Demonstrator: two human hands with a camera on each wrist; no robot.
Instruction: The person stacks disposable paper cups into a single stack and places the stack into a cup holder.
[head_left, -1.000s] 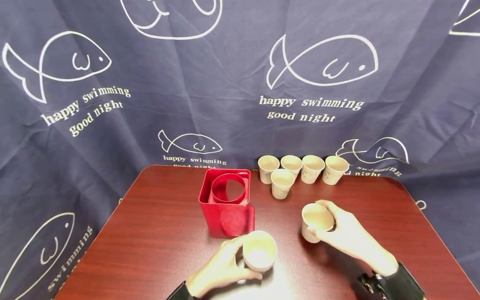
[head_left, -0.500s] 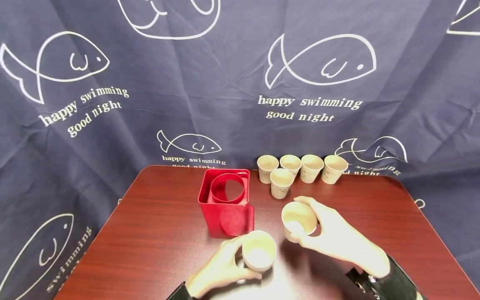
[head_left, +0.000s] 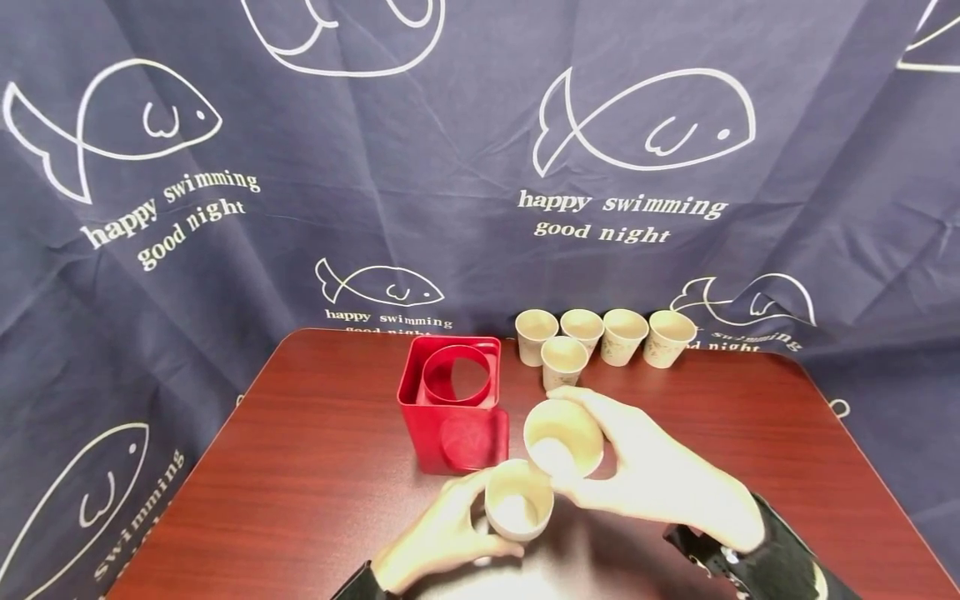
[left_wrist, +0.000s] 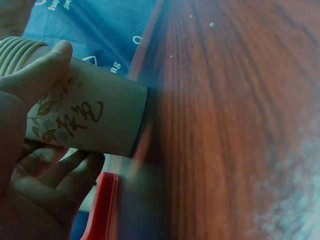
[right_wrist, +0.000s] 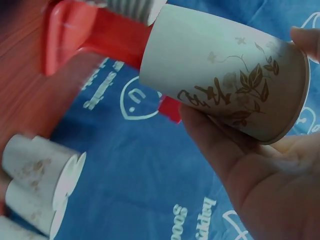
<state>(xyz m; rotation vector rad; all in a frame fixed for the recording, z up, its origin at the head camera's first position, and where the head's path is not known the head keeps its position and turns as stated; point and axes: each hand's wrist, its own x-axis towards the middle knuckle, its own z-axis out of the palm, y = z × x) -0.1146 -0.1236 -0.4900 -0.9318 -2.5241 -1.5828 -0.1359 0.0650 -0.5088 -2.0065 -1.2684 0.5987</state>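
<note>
My left hand (head_left: 442, 529) grips a stack of nested paper cups (head_left: 517, 500), whose several rims line up near the thumb in the left wrist view. Flowers and brown writing mark the stack's outer cup. My right hand (head_left: 660, 467) holds a single paper cup (right_wrist: 215, 65) between thumb and fingers. That cup is raised and tilted, close above and to the right of the stack's mouth in the head view; whether the two touch I cannot tell. In the right wrist view the stack's ridged rims show just past the cup's base.
Several paper cups (head_left: 563, 367) stand upright at the table's far edge, one in front of the others. A red square container (head_left: 450, 437) with a round ring inside stands left of them, just behind my left hand. A blue fish-print cloth (head_left: 480, 167) hangs behind the table.
My right hand has carried its cup leftward and up, from the right of the table to beside the stack, tilting it. My left hand and the stack have stayed in place.
</note>
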